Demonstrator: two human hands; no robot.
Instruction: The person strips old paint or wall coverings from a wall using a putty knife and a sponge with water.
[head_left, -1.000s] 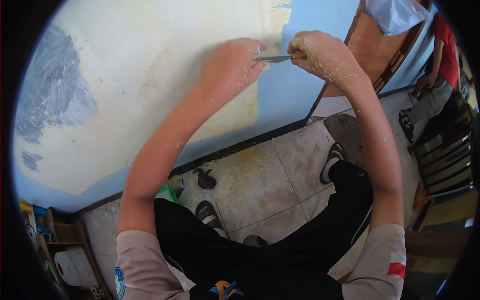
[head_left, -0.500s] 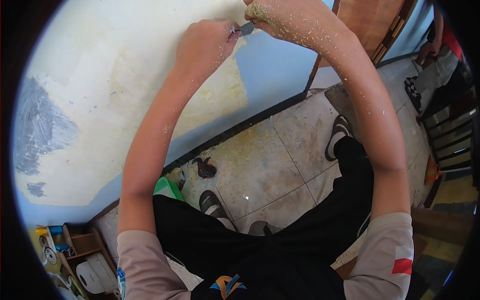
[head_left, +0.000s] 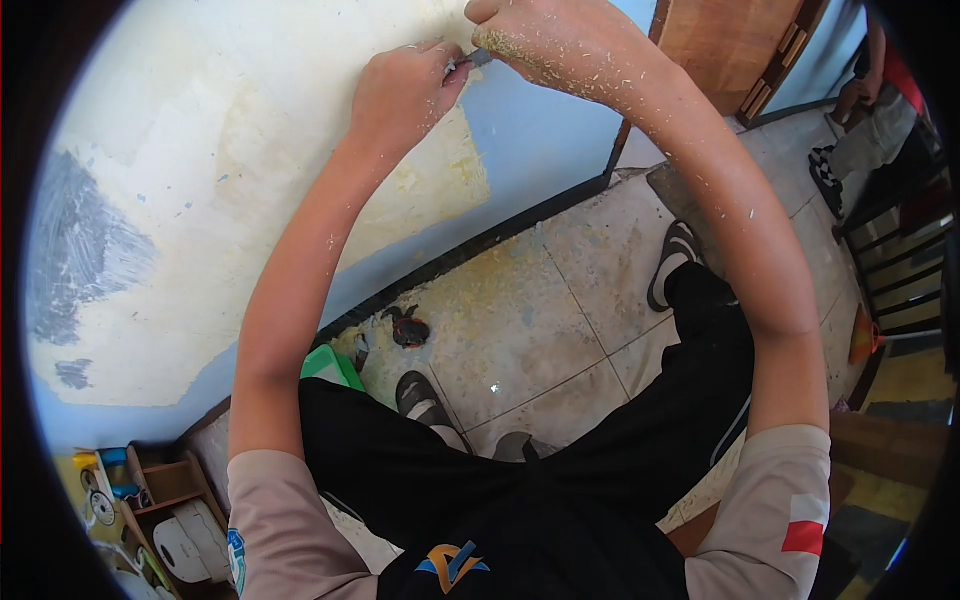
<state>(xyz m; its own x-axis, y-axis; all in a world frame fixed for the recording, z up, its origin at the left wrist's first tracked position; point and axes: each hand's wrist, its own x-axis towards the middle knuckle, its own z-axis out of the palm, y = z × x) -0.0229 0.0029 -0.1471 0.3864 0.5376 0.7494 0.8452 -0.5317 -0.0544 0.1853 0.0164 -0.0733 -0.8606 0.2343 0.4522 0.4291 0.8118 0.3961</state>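
Note:
A thin metal scraper blade lies flat against the wall where cream, scraped plaster meets blue paint. My right hand, dusted with paint flakes, is shut around its handle, which is hidden in the fist. My left hand presses its fingertips on the blade's tip. Both arms reach up and forward over my black trousers.
Blue paint remains right of the scraped patch. Tiled floor carries paint dust, a small dark object and a green item. A wooden door stands at right. Another person sits at far right. Low shelves are at bottom left.
Both hands with the scraper have travelled up and left along the wall, from the paint edge's middle to near the frame's top. The view has tilted down slightly.

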